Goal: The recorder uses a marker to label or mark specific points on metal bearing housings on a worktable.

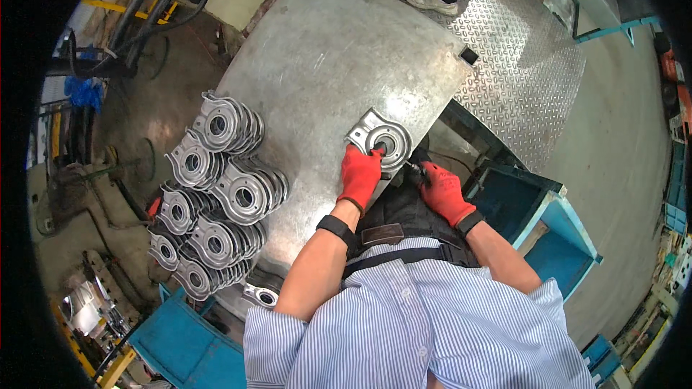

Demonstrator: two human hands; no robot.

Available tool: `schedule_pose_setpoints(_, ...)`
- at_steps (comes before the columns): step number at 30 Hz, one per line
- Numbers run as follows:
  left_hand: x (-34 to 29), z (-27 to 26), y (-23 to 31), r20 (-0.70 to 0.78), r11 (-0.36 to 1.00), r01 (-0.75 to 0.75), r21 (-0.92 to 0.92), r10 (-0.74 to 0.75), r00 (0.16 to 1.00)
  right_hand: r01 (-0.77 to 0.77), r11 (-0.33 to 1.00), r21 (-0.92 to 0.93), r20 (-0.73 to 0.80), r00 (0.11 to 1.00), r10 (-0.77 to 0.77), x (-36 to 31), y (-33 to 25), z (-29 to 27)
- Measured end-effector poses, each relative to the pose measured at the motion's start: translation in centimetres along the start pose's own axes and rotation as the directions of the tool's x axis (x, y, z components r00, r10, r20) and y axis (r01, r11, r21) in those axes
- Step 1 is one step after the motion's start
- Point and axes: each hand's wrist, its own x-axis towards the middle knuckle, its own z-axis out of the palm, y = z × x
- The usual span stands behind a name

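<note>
A round stamped metal bracket (397, 132) with a flat tab and a central hole lies at the table's near right edge. My left hand (360, 175), in a red glove with dark fingertips, grips its near left side, a finger reaching over the central hole. My right hand (442, 191), gloved the same way, is closed just right of the bracket. From it a slim tool with a thin metal tip (413, 166) points at the bracket's rim; its kind is unclear, and whether the tip touches the rim I cannot tell.
Several stacks of similar brackets (245, 191) stand along the left of the metal table (317, 50). Another bracket (264, 295) lies by my left forearm. Blue metal bins (555, 245) stand at the right. Across the table, a person's shoe (430, 0) rests on tread plate (519, 65).
</note>
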Motion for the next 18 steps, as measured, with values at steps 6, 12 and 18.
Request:
schedule_pose_setpoints(6,0.4,0.1,-0.8,0.004,0.997,-0.037,0.067,0.037,0.999,0.035,0.998,-0.050,0.055,0.998,-0.032,-0.2,0.1,0.1)
schedule_pose_setpoints(12,0.0,-0.5,1.1,0.034,0.999,-0.015,-0.035,0.016,0.999,0.010,0.999,0.046,-0.104,0.995,-0.005,-0.2,-0.6,-0.9)
schedule_pose_setpoints(18,-0.1,-0.2,0.6,0.032,0.986,0.081,-0.147,-0.077,0.996,-0.048,0.989,0.136,-0.156,0.985,0.070,-0.6,-0.1,-1.1)
